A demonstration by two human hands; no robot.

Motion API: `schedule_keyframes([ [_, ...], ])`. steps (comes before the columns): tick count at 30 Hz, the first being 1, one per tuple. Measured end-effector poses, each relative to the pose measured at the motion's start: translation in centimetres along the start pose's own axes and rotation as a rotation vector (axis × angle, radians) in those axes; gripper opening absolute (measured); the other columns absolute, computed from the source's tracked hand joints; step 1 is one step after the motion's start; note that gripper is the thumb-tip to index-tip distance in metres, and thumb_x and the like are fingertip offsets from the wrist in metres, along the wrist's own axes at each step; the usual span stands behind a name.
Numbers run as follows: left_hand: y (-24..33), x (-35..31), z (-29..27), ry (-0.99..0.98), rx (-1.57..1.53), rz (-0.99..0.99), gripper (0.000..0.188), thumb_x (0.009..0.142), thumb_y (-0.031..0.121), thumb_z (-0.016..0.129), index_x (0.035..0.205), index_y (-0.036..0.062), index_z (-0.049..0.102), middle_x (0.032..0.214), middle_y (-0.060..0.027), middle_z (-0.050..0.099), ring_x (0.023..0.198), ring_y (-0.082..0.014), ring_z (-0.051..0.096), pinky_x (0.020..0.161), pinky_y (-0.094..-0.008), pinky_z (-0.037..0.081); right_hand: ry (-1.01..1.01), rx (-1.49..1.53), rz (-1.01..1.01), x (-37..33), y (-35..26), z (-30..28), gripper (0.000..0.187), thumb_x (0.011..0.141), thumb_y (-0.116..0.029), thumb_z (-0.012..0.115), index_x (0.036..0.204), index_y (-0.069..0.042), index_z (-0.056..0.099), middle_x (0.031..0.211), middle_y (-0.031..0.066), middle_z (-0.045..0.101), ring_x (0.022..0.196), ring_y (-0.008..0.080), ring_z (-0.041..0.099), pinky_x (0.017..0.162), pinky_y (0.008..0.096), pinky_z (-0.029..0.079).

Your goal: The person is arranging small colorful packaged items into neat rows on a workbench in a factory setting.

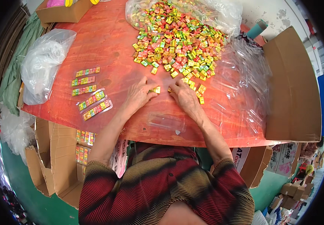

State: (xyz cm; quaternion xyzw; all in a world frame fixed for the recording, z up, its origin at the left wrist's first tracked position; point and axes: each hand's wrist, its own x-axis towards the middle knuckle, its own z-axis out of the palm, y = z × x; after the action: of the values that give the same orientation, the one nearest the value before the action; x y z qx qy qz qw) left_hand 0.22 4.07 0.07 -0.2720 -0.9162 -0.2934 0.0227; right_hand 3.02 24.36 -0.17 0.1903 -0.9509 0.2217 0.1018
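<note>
A person's left hand (139,93) pinches a small yellow block (157,89) between thumb and fingers, its free end facing the right hand (186,98). The right fingers curl narrowly at a mostly hidden second block (169,89); whether they grip it, I cannot tell.

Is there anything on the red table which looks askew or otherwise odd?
One mild thing: at the left, the two nearest filled strips slant more steeply than the three strips beyond them, so the column looks uneven. Nothing else clearly stands out.
</note>
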Motion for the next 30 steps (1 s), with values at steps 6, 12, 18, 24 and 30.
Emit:
schedule_keyframes([
  [6, 1.5, 0.6, 1.9, 0.056, -0.002, 0.006, 0.035, 0.069, 0.026, 0.069, 0.102, 0.0159, 0.062, 0.092, -0.0086, 0.05, 0.082, -0.0284, 0.055, 0.068, -0.0401, 0.045, 0.056, -0.037, 0.173, -0.9, 0.5, -0.6, 0.022, 0.074, -0.015, 0.063, 0.094, -0.007, 0.057, 0.09, 0.0126, 0.054, 0.078, 0.0325, 0.058, 0.06, 0.0406, 0.048],
  [12, 2.4, 1.2, 1.1, -0.052, -0.093, 0.011, 0.043, 0.067, 0.024, 0.071, 0.108, 0.0153, 0.058, 0.094, -0.0116, 0.049, 0.083, -0.0309, 0.055, 0.067, -0.0411, 0.045, 0.188, -0.084, 0.322, 2.5, 1.9, -2.3, 0.02, 0.077, -0.016, 0.06, 0.095, -0.007, 0.058, 0.088, 0.0164, 0.056, 0.076, 0.0343, 0.058, 0.063, 0.0417, 0.047],
  [18, 2.5, 1.6, 2.4, -0.037, -0.066, 0.011, 0.036, 0.069, 0.022, 0.07, 0.103, 0.0155, 0.061, 0.093, -0.0119, 0.049, 0.083, -0.0304, 0.055, 0.067, -0.0415, 0.045, 0.174, -0.135, 0.423, 6.9, 4.3, -0.7, 0.02, 0.079, -0.021, 0.057, 0.092, -0.006, 0.058, 0.09, 0.0171, 0.056, 0.076, 0.0351, 0.058, 0.064, 0.0432, 0.046],
  [24, 2.9, 1.8, 3.0, 0.011, -0.046, -0.031, 0.032, 0.069, 0.022, 0.07, 0.099, 0.0151, 0.062, 0.09, -0.0093, 0.049, 0.083, -0.0294, 0.055, 0.064, -0.0423, 0.043, 0.179, -0.061, 0.33, 4.0, 2.4, -1.2, 0.02, 0.075, -0.02, 0.062, 0.088, -0.005, 0.058, 0.083, 0.0145, 0.054, 0.072, 0.0339, 0.057, 0.062, 0.0415, 0.046],
  [30, 3.2, 2.3, 2.6, 0.029, -0.057, -0.016, 0.035, 0.068, 0.02, 0.071, 0.1, 0.012, 0.061, 0.087, -0.011, 0.047, 0.082, -0.0295, 0.054, 0.065, -0.042, 0.043, 0.067, -0.07, 0.123, 1.1, 0.7, -0.9, 0.018, 0.073, -0.015, 0.062, 0.086, -0.004, 0.057, 0.084, 0.0135, 0.054, 0.08, 0.0313, 0.056, 0.063, 0.0397, 0.047],
])
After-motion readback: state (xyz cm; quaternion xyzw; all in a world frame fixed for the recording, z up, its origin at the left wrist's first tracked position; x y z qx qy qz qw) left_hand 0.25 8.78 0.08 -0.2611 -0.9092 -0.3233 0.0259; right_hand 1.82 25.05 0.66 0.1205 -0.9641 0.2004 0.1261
